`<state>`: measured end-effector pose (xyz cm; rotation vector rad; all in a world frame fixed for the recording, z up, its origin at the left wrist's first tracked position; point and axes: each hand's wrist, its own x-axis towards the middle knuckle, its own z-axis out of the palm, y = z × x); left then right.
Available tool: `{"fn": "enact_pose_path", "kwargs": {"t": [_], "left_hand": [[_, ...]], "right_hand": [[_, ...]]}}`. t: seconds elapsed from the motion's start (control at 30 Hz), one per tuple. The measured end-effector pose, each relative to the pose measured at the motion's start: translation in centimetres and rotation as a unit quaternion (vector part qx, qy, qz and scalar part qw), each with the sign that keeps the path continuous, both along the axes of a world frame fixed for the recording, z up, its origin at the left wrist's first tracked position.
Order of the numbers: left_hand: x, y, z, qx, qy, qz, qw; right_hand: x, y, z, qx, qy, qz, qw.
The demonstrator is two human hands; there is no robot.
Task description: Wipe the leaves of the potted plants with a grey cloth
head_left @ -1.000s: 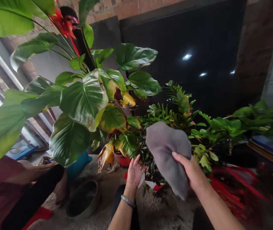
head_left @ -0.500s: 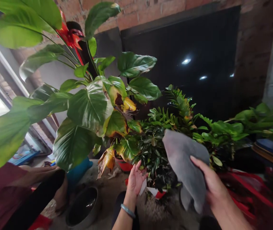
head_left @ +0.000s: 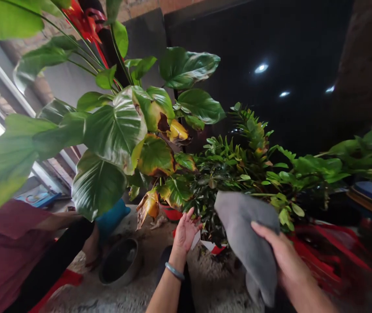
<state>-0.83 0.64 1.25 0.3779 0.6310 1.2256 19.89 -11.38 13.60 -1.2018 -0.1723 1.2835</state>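
Lower against the angular white-and-red pot [head_left: 212, 246] than before, a limp, creased grey fabric cloth [head_left: 249, 237] hangs in the right hand [head_left: 282, 252]'s grasp, above the rough grey floor [head_left: 212, 284]. The left hand [head_left: 186, 232] spreads loosely. A glossy black panel [head_left: 238, 65] stands behind. The cloth slants lengthwise, upper end pointing left and away.

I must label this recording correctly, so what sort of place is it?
Probably a plant corner, perhaps in a home or workshop: leafy plants crowd together before a dark panel, with a brick wall behind.
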Motion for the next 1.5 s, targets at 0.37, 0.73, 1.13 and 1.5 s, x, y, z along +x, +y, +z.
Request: {"fn": "enact_pose_path", "kwargs": {"t": [0.37,0.73,1.13,1.5], "left_hand": [[-0.1,0.0,-1.5,0.011,0.000,-0.036,0.999],[1.3,-0.4,-0.3,0.018,0.004,-0.038,0.999],[1.7,-0.6,-0.9,0.008,0.009,-0.037,0.999],[1.4,-0.9,-1.1,0.015,0.023,-0.032,0.999]], "right_hand": [[-2.1,0.3,-4.6,-0.042,0.041,0.097,0.994],[0.6,5.9,-0.6,0.027,0.025,-0.070,0.997],[0.2,3.6,2.0,0.099,-0.024,-0.063,0.993],[-1.9,-1.9,-3.1,-0.039,0.051,0.082,0.995]]}}
